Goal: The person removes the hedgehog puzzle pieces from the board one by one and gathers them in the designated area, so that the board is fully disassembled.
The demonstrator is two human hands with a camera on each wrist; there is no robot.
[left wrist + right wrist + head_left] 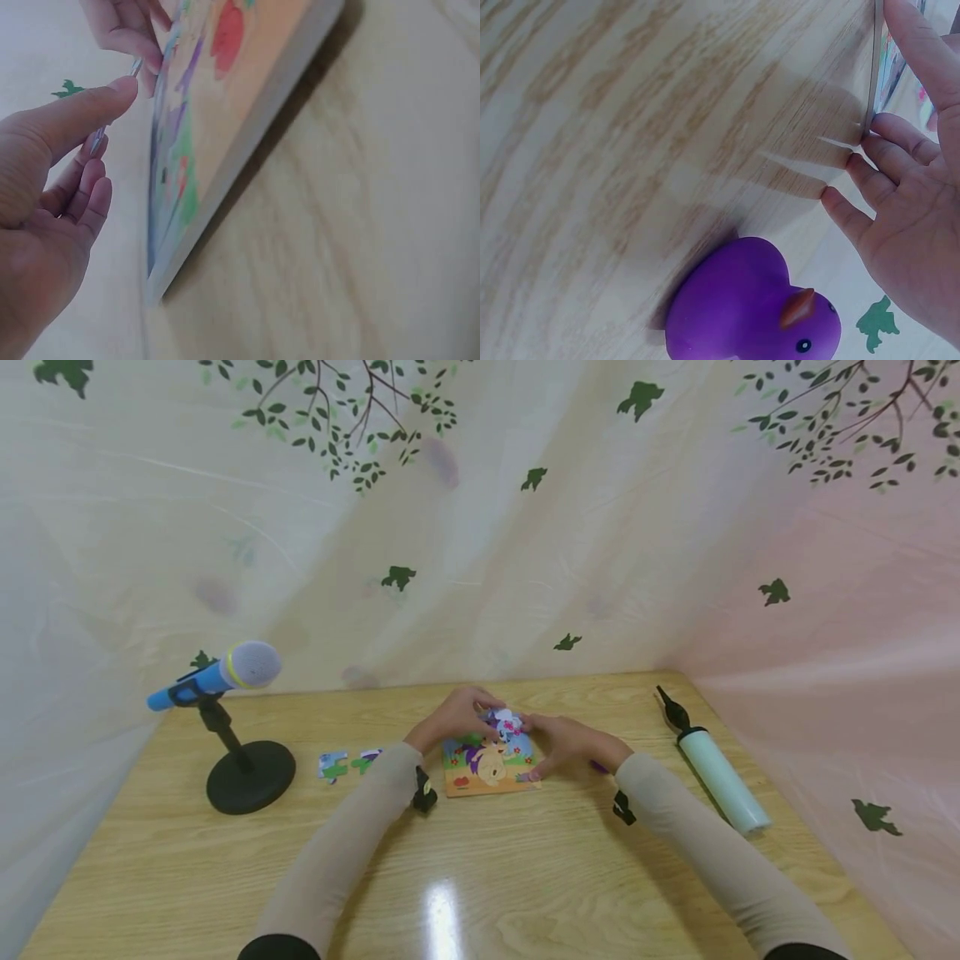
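Piece (507,722) pinched in my left hand (459,717) at the puzzle board's (487,770) far edge — the board's open gap lies just below the grip. My right hand (564,745), fingers relaxed, touches the board's right edge — it holds nothing.

head view high, looking down, wrist views close (low), sharing puzzle board (487,766)

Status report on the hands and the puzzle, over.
Left hand pinches a puzzle piece over the puzzle board. Right hand steadies the board. Purple duck beside right hand.
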